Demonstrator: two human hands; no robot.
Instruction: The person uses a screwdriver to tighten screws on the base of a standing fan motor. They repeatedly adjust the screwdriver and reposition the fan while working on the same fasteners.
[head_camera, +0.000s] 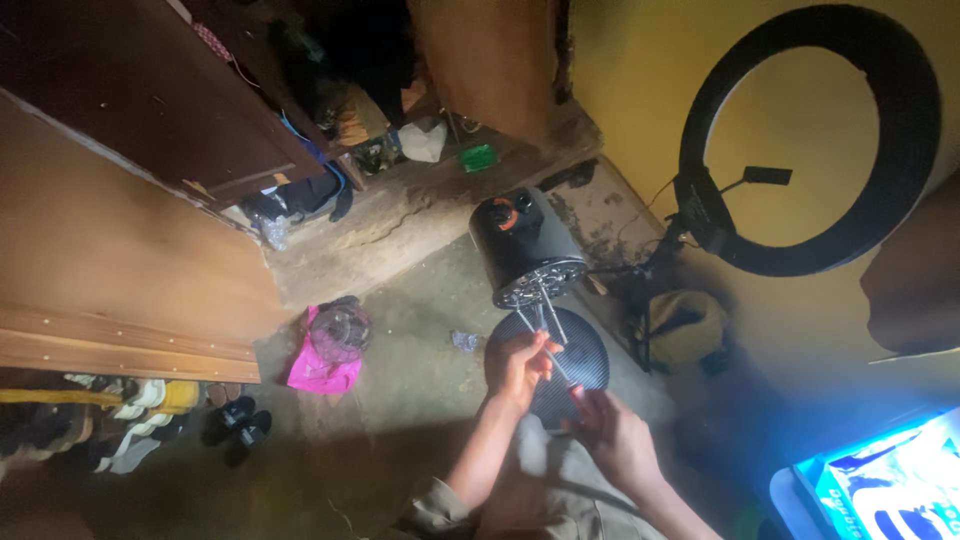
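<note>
Fan motor (527, 245), a black drum with an orange knob on its side, hangs above the floor near the middle of the view. Its thin metal shaft (548, 322) is the long axis: it runs from the drum's silvery vented face down toward the person, tilted slightly to the right, so the face points at the hands and the drum's closed back points away toward the wall.

Left hand (517, 365): fingers curled round the shaft, holding it below the vented face. Right hand (610, 428): lower and just to the right, fingers pinched narrow at the shaft's near end; what sits between the fingertips is too small to tell.

Directly behind the hands lies a dark round grille (585, 345), flat on the floor, partly covered by both hands.

Floor (400, 420): bare concrete, dim, stained and cracked toward the far edge. On it, left of the hands and well apart, a pink cloth (322, 372) with a small clear domed thing resting on top. Farther left, black sandals (237, 424) beside a heap of shoes under a wooden board.

Right of the grille, an olive bag (685, 328) against the yellow wall (620, 90). Above it, a black ring light (810, 140) on a stand. Far side: open dark wooden cupboard (150, 90), clutter at its foot.
</note>
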